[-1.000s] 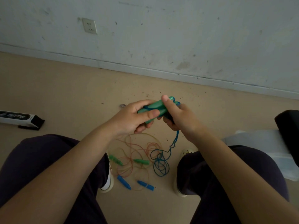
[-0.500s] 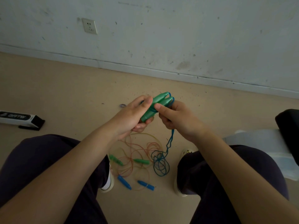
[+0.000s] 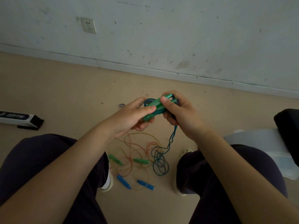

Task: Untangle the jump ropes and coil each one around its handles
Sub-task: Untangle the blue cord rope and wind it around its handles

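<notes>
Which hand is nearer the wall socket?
Left. The left hand sits below and right of the wall socket; the right hand is farther right.

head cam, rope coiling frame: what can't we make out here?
- Held green handles: middle and lower end covered by left hand and right hand; number of blue rope turns unreadable.
- Floor tangle: which thin orange or yellow strand joins which handle is too fine to trace.
- Box: cut by left edge.
- Black object: cut by right edge.
</notes>
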Available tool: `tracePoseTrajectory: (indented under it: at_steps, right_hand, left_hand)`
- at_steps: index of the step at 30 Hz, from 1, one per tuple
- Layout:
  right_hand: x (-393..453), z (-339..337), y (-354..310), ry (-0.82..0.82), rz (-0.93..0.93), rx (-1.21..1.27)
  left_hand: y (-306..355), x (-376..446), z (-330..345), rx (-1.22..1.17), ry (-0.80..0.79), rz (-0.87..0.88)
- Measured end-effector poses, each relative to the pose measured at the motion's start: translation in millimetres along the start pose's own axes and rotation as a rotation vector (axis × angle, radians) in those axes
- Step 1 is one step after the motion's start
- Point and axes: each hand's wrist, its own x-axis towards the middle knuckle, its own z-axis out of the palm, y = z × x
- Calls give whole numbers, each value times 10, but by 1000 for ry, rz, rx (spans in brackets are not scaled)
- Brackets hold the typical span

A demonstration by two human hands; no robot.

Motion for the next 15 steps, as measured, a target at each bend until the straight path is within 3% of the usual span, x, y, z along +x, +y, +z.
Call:
tracePoseTrajectory:
  at_steps: [4,15]
  right_hand:
    - [14,33,11,79,-41,-84]
    - [6,118,49,-2,25,-68]
  left_hand:
    - [-44,47,-5,72,187,41]
    - [-53,4,3,100,48,162]
